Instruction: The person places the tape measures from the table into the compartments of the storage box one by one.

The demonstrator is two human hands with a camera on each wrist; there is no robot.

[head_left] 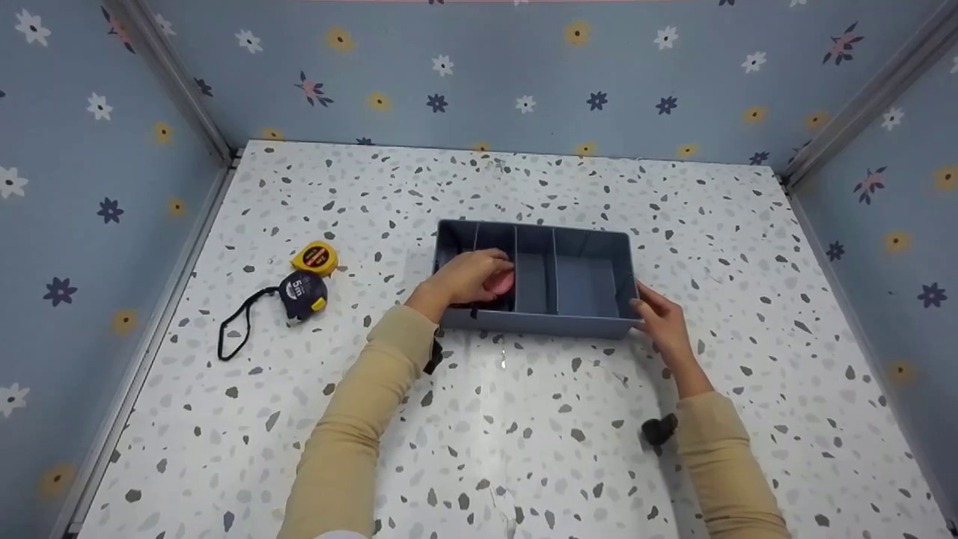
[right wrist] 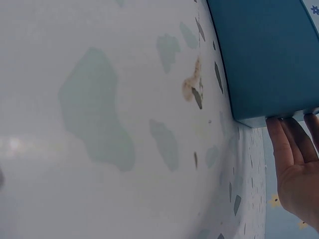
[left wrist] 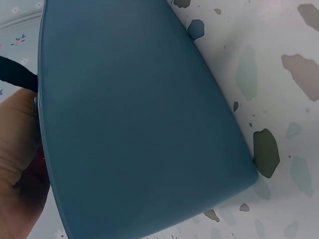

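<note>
Blue walls (head_left: pixel 479 45) patterned with flowers surround a speckled white bench (head_left: pixel 539 449). In the head view, a grey-blue box (head_left: pixel 539 325) with four compartments sits on the bench. The left hand (head_left: pixel 470 275) reaches into its left part, fingers curled round a pinkish-red object (head_left: pixel 500 281) over the second compartment from the left. The right hand (head_left: pixel 664 322) touches the box's right end. Off to the left lie a yellow tape measure (head_left: pixel 316 259) and, touching or just beside it, a black one marked "5m" (head_left: pixel 303 296) with a looped cord (head_left: pixel 234 329).

The left wrist view shows mostly the box's outer wall, with the left hand beyond its rim, near a dark strap (left wrist: pixel 17 74).

In the right wrist view, the right hand's fingers extend nearly straight, tips against the box, grasping nothing.
</note>
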